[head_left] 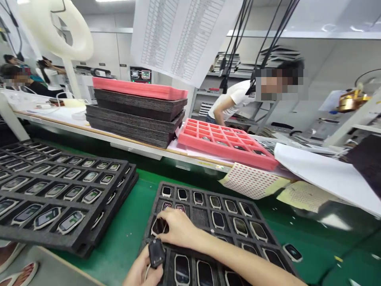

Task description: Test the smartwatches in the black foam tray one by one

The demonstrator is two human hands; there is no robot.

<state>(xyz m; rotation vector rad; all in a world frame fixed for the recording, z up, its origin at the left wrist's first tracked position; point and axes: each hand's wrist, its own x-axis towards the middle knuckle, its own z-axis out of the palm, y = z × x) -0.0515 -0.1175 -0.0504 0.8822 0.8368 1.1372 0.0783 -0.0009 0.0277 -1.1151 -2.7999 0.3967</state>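
My right hand reaches across a black foam tray and pinches a smartwatch at the tray's left side. The watch is a strapless case with a dark screen and a light rim, partly hidden by my fingers. Just below it, my left hand grips a small black block with tiny dots along one edge and what looks like a white cord. Similar watches fill many of the compartments around my hands. My right forearm covers part of the tray.
Stacked black trays of watches lie at left on the green mat. One loose watch rests right of my tray. On the shelf ahead are a foam stack and a pink tray. A person in white leans beyond.
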